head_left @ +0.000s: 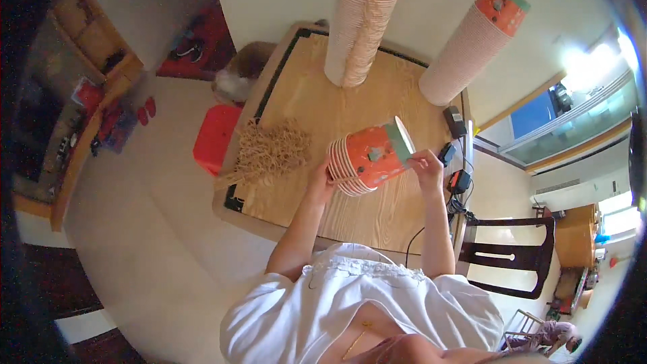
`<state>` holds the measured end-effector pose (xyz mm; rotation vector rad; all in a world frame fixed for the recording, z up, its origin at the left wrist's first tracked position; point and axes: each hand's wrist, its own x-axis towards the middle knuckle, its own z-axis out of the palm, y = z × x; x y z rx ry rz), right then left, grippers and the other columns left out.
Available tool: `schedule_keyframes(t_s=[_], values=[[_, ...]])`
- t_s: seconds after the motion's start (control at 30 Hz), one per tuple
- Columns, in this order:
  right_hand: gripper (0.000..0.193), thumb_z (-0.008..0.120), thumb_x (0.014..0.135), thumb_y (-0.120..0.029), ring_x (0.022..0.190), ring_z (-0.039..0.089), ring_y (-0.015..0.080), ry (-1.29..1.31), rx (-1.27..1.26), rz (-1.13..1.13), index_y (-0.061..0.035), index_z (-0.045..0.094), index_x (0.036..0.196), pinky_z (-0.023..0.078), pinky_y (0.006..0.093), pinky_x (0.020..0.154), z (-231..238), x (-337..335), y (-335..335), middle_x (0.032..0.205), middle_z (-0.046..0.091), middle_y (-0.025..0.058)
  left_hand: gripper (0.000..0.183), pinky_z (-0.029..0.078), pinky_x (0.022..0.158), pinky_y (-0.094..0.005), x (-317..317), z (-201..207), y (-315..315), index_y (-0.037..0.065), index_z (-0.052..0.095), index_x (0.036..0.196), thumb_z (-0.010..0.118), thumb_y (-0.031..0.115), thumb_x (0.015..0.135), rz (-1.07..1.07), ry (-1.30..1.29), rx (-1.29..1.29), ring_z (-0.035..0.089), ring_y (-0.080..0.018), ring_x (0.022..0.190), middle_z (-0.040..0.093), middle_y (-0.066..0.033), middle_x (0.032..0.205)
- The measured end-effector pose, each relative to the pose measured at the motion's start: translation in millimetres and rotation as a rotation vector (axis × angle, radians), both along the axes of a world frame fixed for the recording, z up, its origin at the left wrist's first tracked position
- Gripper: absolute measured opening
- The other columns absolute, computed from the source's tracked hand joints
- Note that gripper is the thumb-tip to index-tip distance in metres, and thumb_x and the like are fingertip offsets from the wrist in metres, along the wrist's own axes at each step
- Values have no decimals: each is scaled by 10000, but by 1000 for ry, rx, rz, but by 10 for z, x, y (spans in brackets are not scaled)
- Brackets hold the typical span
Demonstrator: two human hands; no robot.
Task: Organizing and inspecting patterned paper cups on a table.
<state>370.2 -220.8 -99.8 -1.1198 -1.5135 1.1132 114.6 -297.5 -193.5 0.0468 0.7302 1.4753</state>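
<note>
My left hand (324, 182) is closed on the rim end of a short stack of nested paper buckets (372, 156). The buckets are orange with a green band and lie tilted on their side above the table. A thin tan strand shows by the left fingers. At the other end, the fingers of my right hand (427, 164) pinch the green edge of the stack. Left of the buckets, a loose heap of tan twisted cords (273, 148) rests on the wooden table (357, 219).
Two tall stacks of similar buckets stand at the back, one (360, 34) with tan cords down its side, the other (465, 54) farther right. Black power adapters (455, 121) and cables lie along the right edge. A red stool (217, 138) and a dark chair (509, 256) flank the table.
</note>
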Motion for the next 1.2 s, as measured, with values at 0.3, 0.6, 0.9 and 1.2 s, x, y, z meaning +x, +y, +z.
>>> schedule_keyframes(t_s=[0.3,0.6,0.9,1.2], values=[[72,618,771,-17,764,495,67,15,71,-85,-61,572,805,404,227,713,507,505,91,778,559,-27,417,465,905,-402,-571,203,10,-23,481,1203,420,296,942,308,128,297,553,-242,1075,550,-140,1201],[119,621,695,-9,790,559,207,-627,336,19,-42,592,806,437,300,704,-284,434,245,798,590,65,517,428,956,-398,-600,437,163,11,417,1285,504,347,902,295,236,246,482,-241,1166,495,-119,1274],[192,661,757,-31,757,507,118,-213,185,115,-40,562,921,417,254,689,540,-646,50,828,548,33,216,490,694,-278,-294,1068,179,24,539,963,526,235,916,359,311,115,600,-126,823,610,-64,912],[134,657,769,-5,739,517,74,13,116,141,-39,559,855,418,211,666,891,-339,370,751,553,-13,435,409,970,-406,-610,82,189,6,426,1261,375,305,949,259,9,332,496,-239,1147,483,-134,1279]])
